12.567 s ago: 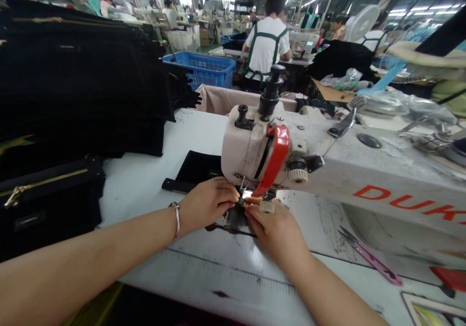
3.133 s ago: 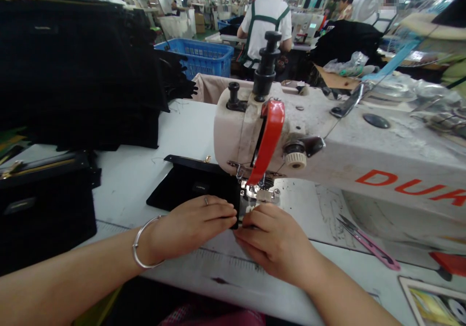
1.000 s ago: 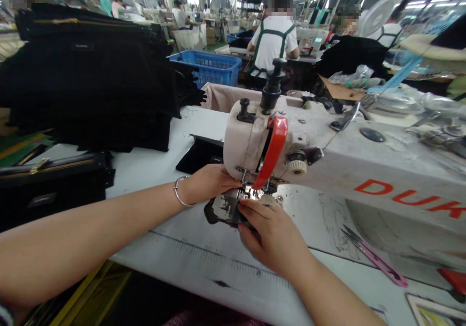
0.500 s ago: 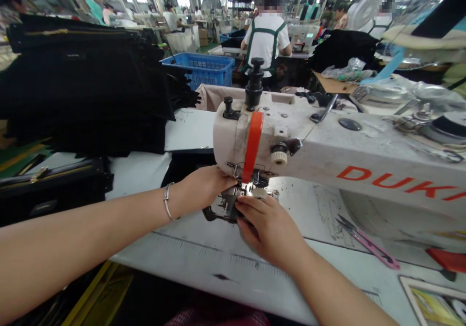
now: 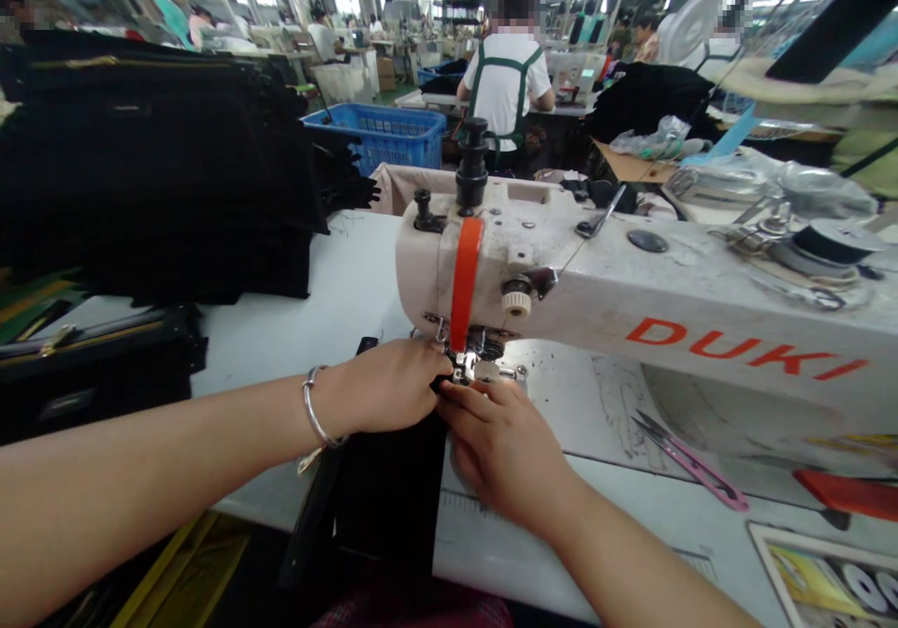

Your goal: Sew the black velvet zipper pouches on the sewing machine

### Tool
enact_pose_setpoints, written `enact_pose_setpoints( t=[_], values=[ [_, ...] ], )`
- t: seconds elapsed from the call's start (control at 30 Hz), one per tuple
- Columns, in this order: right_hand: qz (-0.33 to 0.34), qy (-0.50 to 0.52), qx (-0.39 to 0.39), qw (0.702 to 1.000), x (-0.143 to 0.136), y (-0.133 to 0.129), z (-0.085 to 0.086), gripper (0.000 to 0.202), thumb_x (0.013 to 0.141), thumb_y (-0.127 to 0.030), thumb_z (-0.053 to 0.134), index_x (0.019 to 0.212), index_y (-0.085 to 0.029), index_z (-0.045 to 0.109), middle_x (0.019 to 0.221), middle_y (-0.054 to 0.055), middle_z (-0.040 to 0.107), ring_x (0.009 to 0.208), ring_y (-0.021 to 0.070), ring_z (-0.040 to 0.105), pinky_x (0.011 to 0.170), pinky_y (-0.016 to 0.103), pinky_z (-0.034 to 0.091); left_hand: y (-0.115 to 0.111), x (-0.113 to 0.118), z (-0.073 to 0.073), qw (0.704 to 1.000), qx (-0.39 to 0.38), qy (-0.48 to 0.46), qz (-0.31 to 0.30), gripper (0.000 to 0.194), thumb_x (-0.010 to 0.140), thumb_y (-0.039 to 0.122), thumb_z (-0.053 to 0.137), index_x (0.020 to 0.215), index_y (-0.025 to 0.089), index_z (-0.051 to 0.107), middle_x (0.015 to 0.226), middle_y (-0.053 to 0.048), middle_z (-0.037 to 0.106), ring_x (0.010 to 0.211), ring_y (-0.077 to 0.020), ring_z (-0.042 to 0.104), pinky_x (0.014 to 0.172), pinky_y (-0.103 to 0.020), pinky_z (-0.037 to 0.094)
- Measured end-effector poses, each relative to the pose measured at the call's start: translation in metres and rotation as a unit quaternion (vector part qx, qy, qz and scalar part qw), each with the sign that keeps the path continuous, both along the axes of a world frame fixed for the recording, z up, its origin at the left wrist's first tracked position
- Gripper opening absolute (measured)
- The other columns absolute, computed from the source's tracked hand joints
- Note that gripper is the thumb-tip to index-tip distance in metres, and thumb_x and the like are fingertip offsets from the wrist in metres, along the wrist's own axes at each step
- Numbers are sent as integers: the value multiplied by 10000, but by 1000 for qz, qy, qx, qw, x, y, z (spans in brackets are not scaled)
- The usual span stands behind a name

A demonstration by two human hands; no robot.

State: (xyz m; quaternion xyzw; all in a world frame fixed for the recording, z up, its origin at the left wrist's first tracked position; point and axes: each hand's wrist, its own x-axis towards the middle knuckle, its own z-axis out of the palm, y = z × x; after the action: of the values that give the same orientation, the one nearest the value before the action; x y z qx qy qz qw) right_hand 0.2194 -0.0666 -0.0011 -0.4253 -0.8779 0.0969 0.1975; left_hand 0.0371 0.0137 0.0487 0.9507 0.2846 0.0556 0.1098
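Black fabric (image 5: 397,488) lies under the head of a white sewing machine (image 5: 561,277) and hangs over the front table edge; a zipper strip seems to run down its left side. My left hand (image 5: 389,385), a bracelet at its wrist, is closed on the fabric just left of the lit presser foot (image 5: 461,366). On the near side of the foot, my right hand (image 5: 501,436) pinches the fabric's right edge, fingers bent and close together. The fingertips of both hands almost meet, hiding the fabric between them. The needle cannot be made out.
Thread snips (image 5: 691,460) with pink handles lie under the machine arm. A tall stack of black fabric pieces (image 5: 140,179) and a black zippered piece (image 5: 91,375) occupy the left. Beyond are a blue basket (image 5: 413,127) and a seated person (image 5: 501,85) in white.
The black fabric has come toward me, from behind the machine head to the near side of the foot. My left hand has moved slightly nearer with it; the right stays by the foot.
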Motion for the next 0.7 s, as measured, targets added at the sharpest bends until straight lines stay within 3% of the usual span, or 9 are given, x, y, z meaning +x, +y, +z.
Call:
enact_pose_setpoints(
  t=[0.13, 0.23, 0.27, 0.3, 0.37, 0.4, 0.47, 0.57, 0.7],
  values=[
    [26, 11, -17, 999, 1, -5, 9, 351, 822, -136, 578, 1160, -207, 638, 1208, 75, 649, 1058, 265, 532, 901, 453, 466, -30, -10, 2, 999, -1, 15, 29, 232, 820, 159, 577, 1033, 122, 659, 1104, -143, 676, 1042, -281, 646, 942, -418, 523],
    [54, 22, -55, 997, -2, -25, 13, 135, 810, -164, 629, 934, -213, 645, 1036, 40, 675, 1042, 242, 553, 886, 406, 472, -71, -28, 0, 999, 40, -3, 17, 743, 830, 577, 628, 1369, 84, 496, 1397, -223, 524, 1270, -354, 524, 984, -475, 505],
    [58, 33, -57, 996, -4, -35, 11, 98, 809, -175, 644, 899, -214, 636, 1005, 31, 676, 1038, 238, 562, 887, 396, 473, -85, -35, -3, 998, 66, -3, 8, 849, 820, 645, 605, 1421, 68, 440, 1439, -233, 486, 1305, -365, 494, 977, -479, 509],
    [60, 49, -47, 996, -6, -45, 8, 81, 815, -185, 653, 888, -214, 632, 991, 25, 680, 1033, 233, 570, 885, 387, 474, -98, -40, -7, 995, 97, 4, 2, 815, 857, 621, 579, 1439, 72, 423, 1458, -219, 475, 1326, -358, 479, 988, -477, 505],
    [50, 90, -2, 995, -10, -64, 0, 49, 852, -199, 651, 899, -208, 639, 981, 19, 693, 1021, 226, 584, 876, 374, 473, -119, -48, -17, 990, 140, 10, -11, 545, 971, 426, 486, 1405, 96, 482, 1441, -160, 520, 1325, -311, 493, 1016, -446, 495],
    [41, 111, 25, 993, -13, -73, -5, 27, 879, -198, 638, 904, -205, 644, 975, 17, 700, 1014, 221, 590, 871, 369, 471, -126, -51, -22, 989, 144, 4, -16, 428, 1003, 306, 421, 1371, 114, 524, 1418, -124, 552, 1312, -277, 509, 1035, -422, 487],
    [14, 142, 57, 988, -16, -86, -12, 70, 936, -182, 589, 923, -199, 655, 972, 14, 712, 1002, 209, 597, 875, 366, 464, -135, -56, -30, 992, 117, -37, -16, 389, 1012, 157, 332, 1310, 143, 581, 1353, -72, 611, 1263, -223, 544, 1048, -372, 483],
    [-24, 172, 54, 983, -21, -97, -15, 142, 982, -177, 533, 962, -205, 670, 969, 11, 721, 941, 192, 602, 857, 365, 461, -138, -61, -34, 992, 52, -116, 5, 346, 1016, 135, 372, 1249, 188, 622, 1204, -42, 677, 1127, -185, 593, 998, -320, 504],
    [-37, 185, 41, 981, -23, -100, -13, 130, 978, -170, 551, 1031, -199, 667, 976, 13, 722, 882, 184, 594, 815, 361, 457, -134, -64, -22, 991, 18, -131, 10, 298, 1017, 143, 418, 1213, 202, 634, 1089, -40, 682, 1006, -184, 592, 926, -320, 517]
  ],
)
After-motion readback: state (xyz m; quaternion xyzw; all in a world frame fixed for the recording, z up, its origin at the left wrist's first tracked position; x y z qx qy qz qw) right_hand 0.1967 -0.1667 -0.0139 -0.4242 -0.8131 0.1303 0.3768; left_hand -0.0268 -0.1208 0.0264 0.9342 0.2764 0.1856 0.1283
